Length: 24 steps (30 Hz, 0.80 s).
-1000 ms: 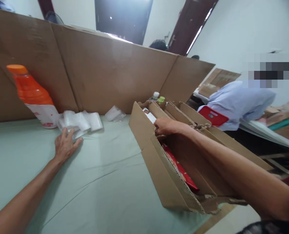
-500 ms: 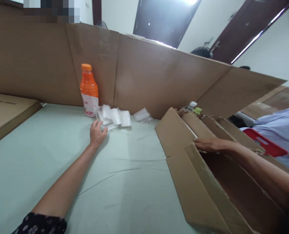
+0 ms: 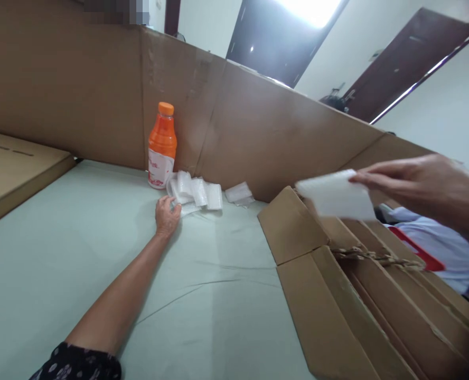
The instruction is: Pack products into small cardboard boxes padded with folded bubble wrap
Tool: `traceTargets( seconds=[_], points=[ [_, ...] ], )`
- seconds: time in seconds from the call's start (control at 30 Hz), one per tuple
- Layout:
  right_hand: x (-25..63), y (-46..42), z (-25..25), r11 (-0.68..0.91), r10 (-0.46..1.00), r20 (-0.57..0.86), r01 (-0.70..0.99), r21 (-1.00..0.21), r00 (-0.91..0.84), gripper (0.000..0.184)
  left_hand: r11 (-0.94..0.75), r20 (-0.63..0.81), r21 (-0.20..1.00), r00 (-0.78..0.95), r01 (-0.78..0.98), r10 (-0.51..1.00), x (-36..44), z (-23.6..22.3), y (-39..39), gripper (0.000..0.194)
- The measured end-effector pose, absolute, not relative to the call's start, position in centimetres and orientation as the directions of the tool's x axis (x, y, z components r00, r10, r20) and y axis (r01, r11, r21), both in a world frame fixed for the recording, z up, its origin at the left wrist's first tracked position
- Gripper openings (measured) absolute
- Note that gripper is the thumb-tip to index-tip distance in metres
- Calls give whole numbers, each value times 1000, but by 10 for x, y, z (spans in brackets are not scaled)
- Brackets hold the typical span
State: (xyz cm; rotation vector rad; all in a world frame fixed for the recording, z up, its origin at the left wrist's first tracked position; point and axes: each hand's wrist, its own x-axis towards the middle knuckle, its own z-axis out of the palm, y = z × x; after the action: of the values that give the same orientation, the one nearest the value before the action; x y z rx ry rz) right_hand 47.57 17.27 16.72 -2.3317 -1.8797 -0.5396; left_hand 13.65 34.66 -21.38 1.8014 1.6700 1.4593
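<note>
My left hand (image 3: 167, 215) reaches far across the pale green table cover (image 3: 100, 248) and rests on the near edge of a pile of clear plastic bags (image 3: 195, 191), its fingers curled onto a bag. My right hand (image 3: 420, 192) is raised above the open cardboard box (image 3: 337, 295) at the right and pinches a flat white packet (image 3: 333, 199) by its right end. An orange juice bottle (image 3: 162, 145) stands upright just left of the bags, against the cardboard wall.
A tall cardboard partition (image 3: 258, 132) runs along the table's far side. A flat cardboard sheet (image 3: 12, 169) lies at the left edge. Another small clear bag (image 3: 238, 192) lies near the box. A person in a light blue shirt (image 3: 444, 243) is behind the box.
My right hand has come up out of the box holding the white packet. My left hand has stayed on the bags while the view swung left.
</note>
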Motion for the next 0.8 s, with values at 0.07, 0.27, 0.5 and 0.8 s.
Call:
traceTargets(
  seconds=[0.07, 0.27, 0.5, 0.8],
  points=[
    [428, 202, 160, -137, 903, 415, 990, 31, 112, 40, -288, 458, 771, -181, 568, 870, 137, -213, 346, 35],
    [332, 289, 88, 155, 988, 43, 960, -235, -149, 26, -285, 450, 781, -184, 555, 874, 138, -212, 346, 34],
    [302, 292, 13, 179, 982, -28, 964, -194, -188, 26, -277, 433, 794, -184, 542, 882, 139, -212, 347, 35],
    [291, 340, -38, 122, 983, 159, 977, -175, -94, 59, -289, 443, 771, -152, 568, 884, 136, -208, 343, 33]
  ],
)
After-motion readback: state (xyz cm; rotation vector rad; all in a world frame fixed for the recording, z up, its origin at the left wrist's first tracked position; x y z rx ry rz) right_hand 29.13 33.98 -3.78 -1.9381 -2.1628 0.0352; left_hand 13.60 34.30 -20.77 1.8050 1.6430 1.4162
